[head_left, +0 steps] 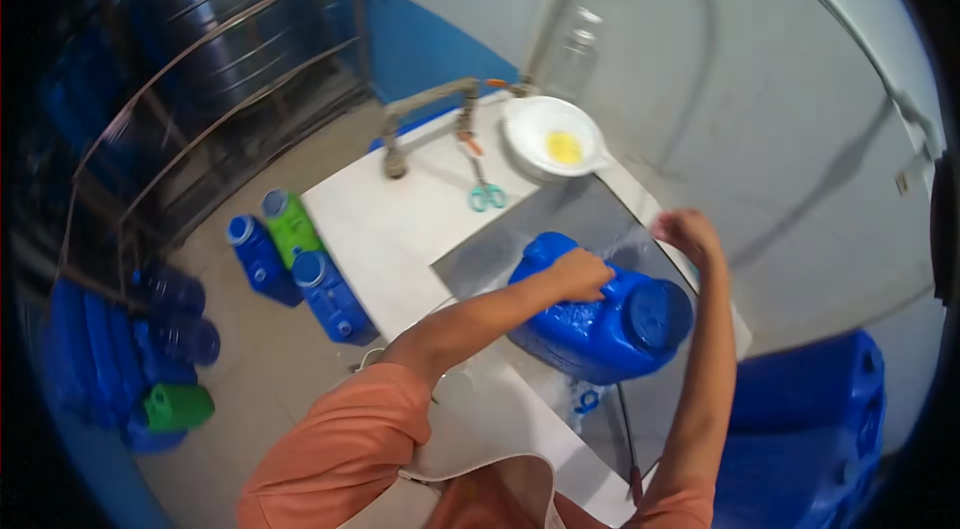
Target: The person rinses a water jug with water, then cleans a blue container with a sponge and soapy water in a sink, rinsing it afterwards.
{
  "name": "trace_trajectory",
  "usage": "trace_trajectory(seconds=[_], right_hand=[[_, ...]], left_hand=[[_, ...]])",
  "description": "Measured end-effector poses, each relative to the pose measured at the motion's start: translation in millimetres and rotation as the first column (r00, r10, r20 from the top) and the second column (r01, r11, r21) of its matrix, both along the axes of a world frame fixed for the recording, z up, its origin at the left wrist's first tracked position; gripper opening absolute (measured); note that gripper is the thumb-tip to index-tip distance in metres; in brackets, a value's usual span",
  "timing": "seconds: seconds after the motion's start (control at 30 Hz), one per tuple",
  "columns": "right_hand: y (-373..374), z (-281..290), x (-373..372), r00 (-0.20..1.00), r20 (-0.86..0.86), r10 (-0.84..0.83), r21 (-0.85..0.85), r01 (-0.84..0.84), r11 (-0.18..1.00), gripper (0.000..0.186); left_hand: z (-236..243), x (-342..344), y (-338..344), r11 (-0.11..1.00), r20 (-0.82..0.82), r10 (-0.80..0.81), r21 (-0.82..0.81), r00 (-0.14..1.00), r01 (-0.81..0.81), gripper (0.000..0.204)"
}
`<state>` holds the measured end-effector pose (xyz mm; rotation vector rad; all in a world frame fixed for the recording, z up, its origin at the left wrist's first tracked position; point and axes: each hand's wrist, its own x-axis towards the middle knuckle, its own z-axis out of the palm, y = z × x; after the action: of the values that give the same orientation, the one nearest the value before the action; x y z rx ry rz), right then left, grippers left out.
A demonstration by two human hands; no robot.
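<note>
We see our left hand (580,274) resting on top of a blue jerrycan (600,314) that lies on its side at the centre right of the frame, its grip closed over the can's upper edge near the handle. Our right hand (688,234) hovers just beyond the can, at its upper right, fingers curled; we cannot tell whether that grip holds anything. The can sits on a grey sheet (580,214) laid over the white tabletop (390,229). Higher up lie green-handled scissors (487,194) and a white bowl (553,134) with something yellow inside. On the floor at left stand two blue cans (300,279) and a green one (291,225).
</note>
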<state>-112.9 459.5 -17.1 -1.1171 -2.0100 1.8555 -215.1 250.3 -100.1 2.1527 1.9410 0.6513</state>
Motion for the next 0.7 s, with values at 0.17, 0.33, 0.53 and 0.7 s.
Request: trace_trajectory(seconds=[0.17,0.33,0.53,0.7], right_hand=[[-16,41,42,0.996,0.091,-0.013,0.193,-0.004,0.981,0.024],[-53,111,64,0.989,-0.078,0.125,0.424,-0.08,0.902,0.03],[-164,178,-3,0.856,-0.388,0.342,0.557,-0.078,0.827,0.038],[-308,187,-88,0.713,-0.377,0.592,0.58,-0.316,0.751,0.037]], left_hand=[[62,-28,-84,0.965,0.06,0.221,0.128,0.973,-0.227,0.028],[152,-76,-201,0.839,0.252,0.405,0.278,0.879,-0.467,0.028],[200,-113,-398,0.552,0.528,0.431,0.488,0.732,-0.676,0.024],[217,-79,-594,0.338,0.627,0.551,0.436,0.551,-0.834,0.023]])
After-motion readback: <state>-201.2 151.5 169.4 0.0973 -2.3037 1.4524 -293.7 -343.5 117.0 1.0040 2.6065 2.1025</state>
